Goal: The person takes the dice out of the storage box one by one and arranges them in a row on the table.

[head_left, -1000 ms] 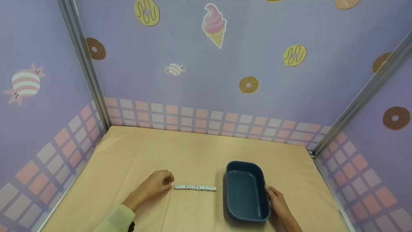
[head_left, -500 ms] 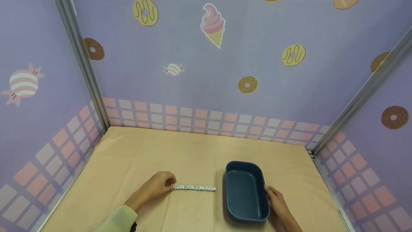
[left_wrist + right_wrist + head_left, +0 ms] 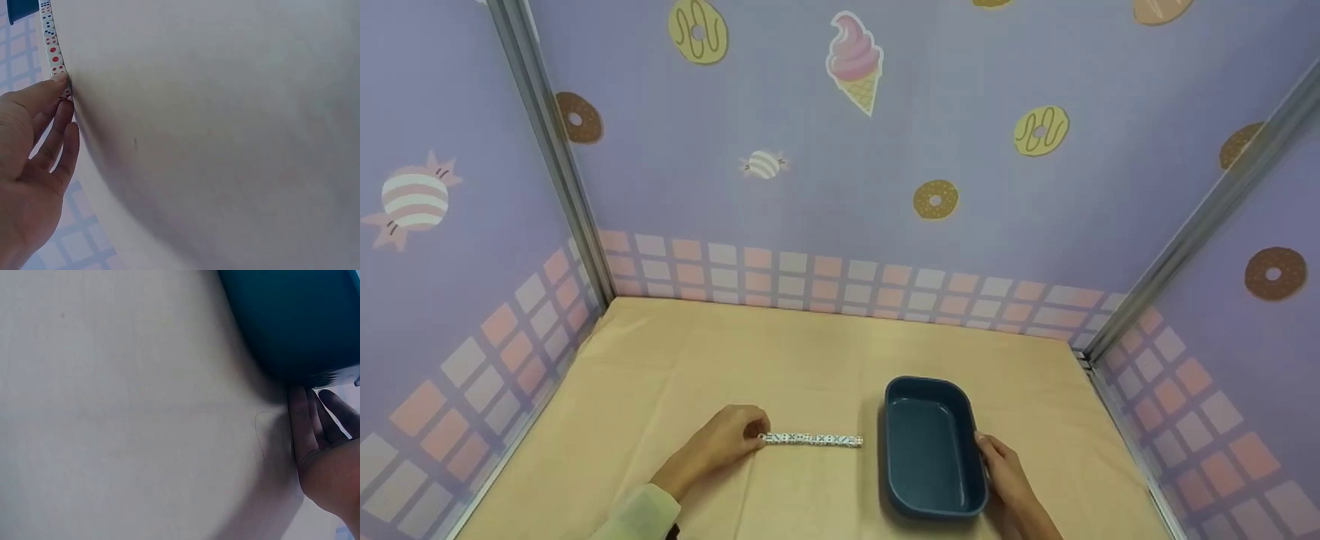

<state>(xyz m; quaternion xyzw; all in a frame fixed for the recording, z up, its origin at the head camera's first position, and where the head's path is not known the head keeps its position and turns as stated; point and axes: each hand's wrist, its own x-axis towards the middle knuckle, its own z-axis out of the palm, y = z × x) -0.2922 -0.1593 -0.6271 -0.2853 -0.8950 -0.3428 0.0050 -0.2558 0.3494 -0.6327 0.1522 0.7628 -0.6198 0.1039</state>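
Observation:
A straight row of small white dice (image 3: 814,439) lies on the cloth-covered table. My left hand (image 3: 718,444) is at the row's left end, pinching the end die (image 3: 66,94) between thumb and fingertips, right up against its neighbour. Red and blue pips show on the dice in the left wrist view. To the right of the row stands a deep dark-blue rectangular container (image 3: 934,511) with rounded corners. My right hand (image 3: 1009,476) is at its right side, and in the right wrist view the extended fingers (image 3: 302,419) touch the container's outer wall.
A beige cloth (image 3: 720,352) covers the table. Printed purple walls (image 3: 810,202) enclose it at the back and both sides, with metal posts (image 3: 559,172) at the corners.
The left hand has brought the end die rightward against the row, closing a small gap. The right hand and the container stay where they were.

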